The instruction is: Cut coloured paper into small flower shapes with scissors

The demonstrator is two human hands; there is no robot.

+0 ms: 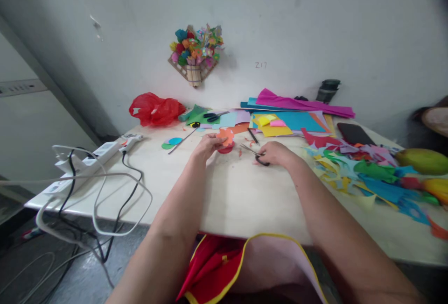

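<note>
Between the thumb and fingers of my left hand [207, 146] is an orange paper flower [226, 137] with a scalloped edge. Just below it, a red paper piece [226, 149] shows in part. My right hand [275, 153] is closed on the black handles of a pair of scissors [262, 158], whose blades point left toward the flower but stay apart from it. Small orange paper scraps [240, 153] lie between my hands. A dark pen [253, 136] rests on the table beyond the scissors.
Power strips [84, 166] with loose cables lie at the left edge. Paper scraps [378, 173] and a phone [355, 134] cover the right side. Coloured sheets [297, 121], a second pair of scissors [212, 117] and a red plastic bag [154, 109] lie at the back.
</note>
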